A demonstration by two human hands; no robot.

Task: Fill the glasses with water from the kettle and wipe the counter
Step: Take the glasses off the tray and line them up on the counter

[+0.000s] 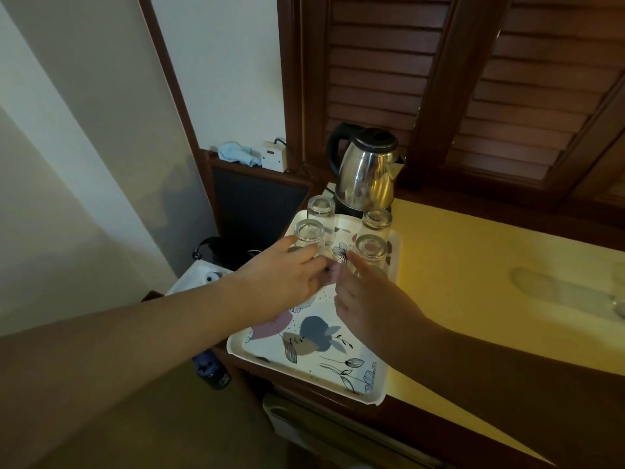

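Four clear glasses stand upside down on a white flower-print tray (304,353): near-left glass (308,231), far-left glass (321,208), near-right glass (371,250), far-right glass (376,220). A steel kettle (367,172) with a black handle sits on its base just behind the tray. My left hand (287,275) reaches over the tray, thumb and forefinger closed around the lower part of the near-left glass. My right hand (368,302) is beside the near-right glass, with the thumb at its left side and the fingers not wrapped round it.
The yellow counter (473,265) runs to the right, with a wet smear (558,292) on it. A light blue cloth (236,154) lies on the ledge by a wall socket box (274,155). Louvred wooden shutters (473,79) stand behind. A bag (206,269) and a bottle (213,370) are on the floor at left.
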